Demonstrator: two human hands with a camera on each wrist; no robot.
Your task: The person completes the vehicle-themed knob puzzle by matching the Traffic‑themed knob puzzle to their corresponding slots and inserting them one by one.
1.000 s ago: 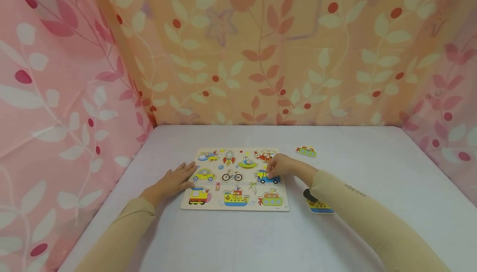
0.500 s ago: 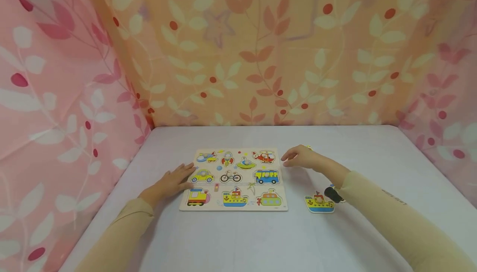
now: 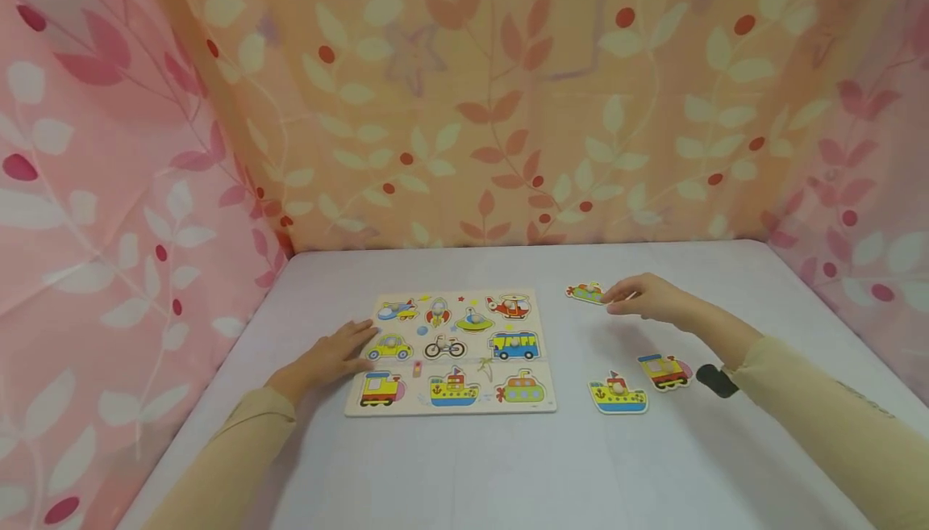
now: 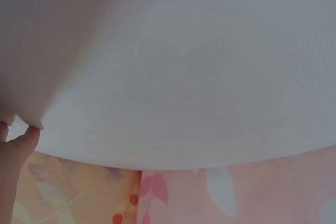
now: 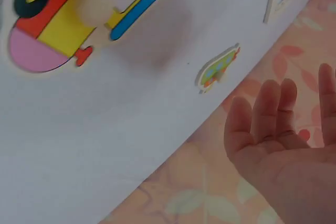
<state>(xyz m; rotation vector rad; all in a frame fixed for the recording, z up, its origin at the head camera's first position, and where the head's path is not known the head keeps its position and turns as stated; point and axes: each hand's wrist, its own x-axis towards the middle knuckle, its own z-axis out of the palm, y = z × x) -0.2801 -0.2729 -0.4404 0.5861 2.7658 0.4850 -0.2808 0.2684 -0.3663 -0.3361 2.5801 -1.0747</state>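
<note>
My left hand (image 3: pixel 327 362) rests at the left edge of a wooden puzzle board (image 3: pixel 468 362), fingers spread and touching its side. Vehicle pieces with knobs sit in the board's upper rows, among them a blue bus (image 3: pixel 515 345). My right hand (image 3: pixel 649 300) hovers right beside a loose green submarine piece (image 3: pixel 585 294), fingers loosely bent and holding nothing. In the right wrist view, a gap shows between that hand (image 5: pixel 283 145) and the submarine piece (image 5: pixel 218 70). Only fingertips of the left hand (image 4: pixel 18 148) show in the left wrist view.
A loose boat piece (image 3: pixel 618 394) and a loose train piece (image 3: pixel 664 373) lie right of the board on the white table (image 3: pixel 450 473). A dark wrist camera (image 3: pixel 717 381) sits at the right cuff. Patterned curtains (image 3: pixel 464 110) enclose the table's back and sides.
My right hand has let go of the bus piece, now lying in the board, and moved right to the submarine piece. The train piece has come into view. My left hand stays put.
</note>
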